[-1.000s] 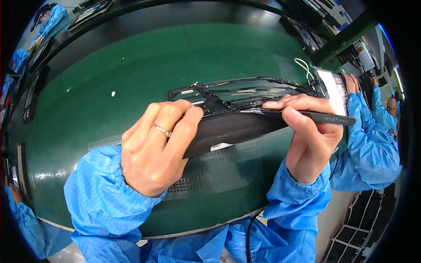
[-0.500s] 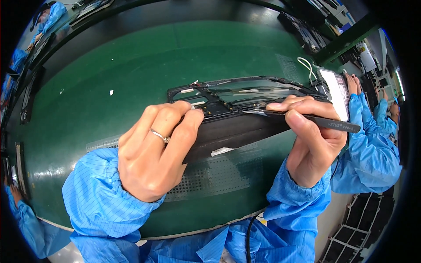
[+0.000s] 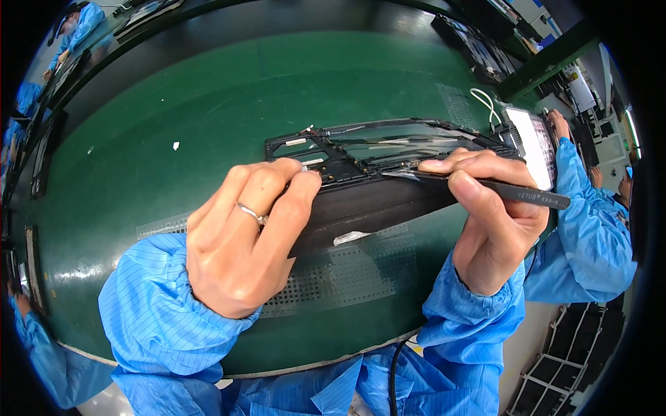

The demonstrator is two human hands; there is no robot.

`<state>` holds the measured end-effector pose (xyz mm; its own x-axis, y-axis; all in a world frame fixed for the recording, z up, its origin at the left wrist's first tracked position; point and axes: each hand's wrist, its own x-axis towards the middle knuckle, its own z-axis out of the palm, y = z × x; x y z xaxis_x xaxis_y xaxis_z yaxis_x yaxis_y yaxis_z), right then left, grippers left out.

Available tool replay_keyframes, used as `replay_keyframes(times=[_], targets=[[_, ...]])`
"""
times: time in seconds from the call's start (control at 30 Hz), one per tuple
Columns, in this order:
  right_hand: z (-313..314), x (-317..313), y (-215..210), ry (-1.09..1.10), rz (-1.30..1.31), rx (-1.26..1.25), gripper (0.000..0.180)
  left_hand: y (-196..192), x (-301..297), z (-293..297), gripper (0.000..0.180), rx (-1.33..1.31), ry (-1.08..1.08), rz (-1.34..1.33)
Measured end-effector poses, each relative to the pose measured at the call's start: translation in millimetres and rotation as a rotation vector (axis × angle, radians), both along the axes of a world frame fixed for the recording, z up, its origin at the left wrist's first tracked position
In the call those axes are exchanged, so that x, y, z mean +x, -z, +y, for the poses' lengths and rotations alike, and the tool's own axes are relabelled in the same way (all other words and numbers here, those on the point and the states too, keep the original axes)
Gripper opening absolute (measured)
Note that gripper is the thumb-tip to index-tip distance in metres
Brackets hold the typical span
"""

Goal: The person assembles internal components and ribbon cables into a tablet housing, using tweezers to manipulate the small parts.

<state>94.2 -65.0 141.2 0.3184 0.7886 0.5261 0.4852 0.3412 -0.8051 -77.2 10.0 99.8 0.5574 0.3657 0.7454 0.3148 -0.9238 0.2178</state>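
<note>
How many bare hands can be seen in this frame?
3: the left hand gripping the black frame, the right hand holding tweezers, and a co-worker's hand far right. More may be hidden.

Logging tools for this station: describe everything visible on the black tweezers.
The black tweezers are slim, matte, metal-looking, with small pale print near the rear end. They lie almost level, tips pointing left onto the black frame panel. The right hand pinches them between thumb and forefinger; the rear end juts out to the right.
</note>
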Motion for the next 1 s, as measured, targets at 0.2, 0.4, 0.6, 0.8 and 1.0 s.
replay_keyframes(times=[0.2,0.4,0.6,0.8,1.0], targets=[[0.0,-1.7,-0.4,0.008,0.006,-0.020,0.011,0.7,-0.1,-0.2,0.036,0.001,0.000,-0.006],[-6.4,-1.9,7.5,-0.098,-0.340,0.148,0.015,0.4,0.8,-0.2,0.028,0.034,-0.015,0.037],[-18.4,-8.6,3.8,0.037,-0.777,0.249,0.025,-2.6,1.2,2.6,0.030,0.063,-0.020,0.063],[-44.2,1.0,-0.3,0.142,-0.792,0.191,0.027,-20.9,-24.7,28.6,0.044,0.160,-0.184,0.050],[-35.2,7.2,30.3,-0.034,-0.766,0.125,0.031,-24.0,-78.5,115.0,0.046,0.560,-0.580,0.375]])
